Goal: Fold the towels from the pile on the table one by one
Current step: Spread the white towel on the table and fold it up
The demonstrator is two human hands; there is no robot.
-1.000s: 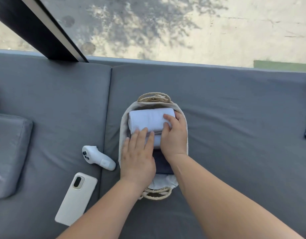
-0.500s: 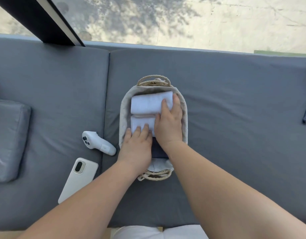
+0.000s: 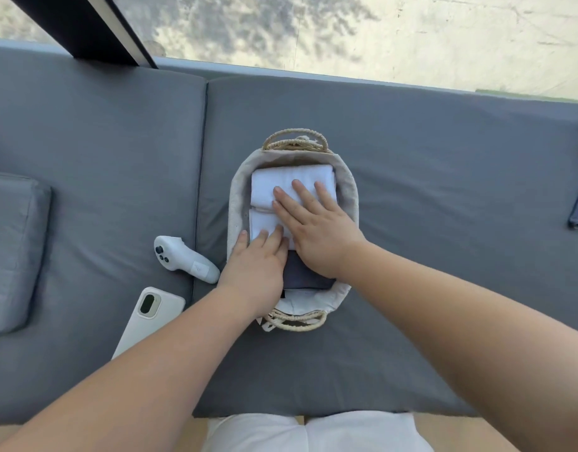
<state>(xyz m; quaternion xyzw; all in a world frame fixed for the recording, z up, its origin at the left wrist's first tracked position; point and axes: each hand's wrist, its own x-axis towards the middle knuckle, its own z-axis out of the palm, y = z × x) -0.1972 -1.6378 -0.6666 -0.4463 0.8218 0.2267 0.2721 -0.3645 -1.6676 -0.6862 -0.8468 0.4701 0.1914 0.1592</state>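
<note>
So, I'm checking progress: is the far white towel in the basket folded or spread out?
Folded: the far white towel lies as a compact bundle inside the basket.

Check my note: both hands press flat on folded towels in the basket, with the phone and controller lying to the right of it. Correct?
One detail is wrong: the head view shows the phone and controller lying left of the basket. The left hand and right hand do press flat on the folded towels inside it.

right hand (image 3: 317, 233) flat on folded white towels (image 3: 281, 185) | left hand (image 3: 256, 269) fingers straight on nearer white roll | oval fabric-lined woven basket (image 3: 348, 187) | grey cushion (image 3: 444, 197) | white controller (image 3: 183, 257) | white phone (image 3: 147, 316)
</note>
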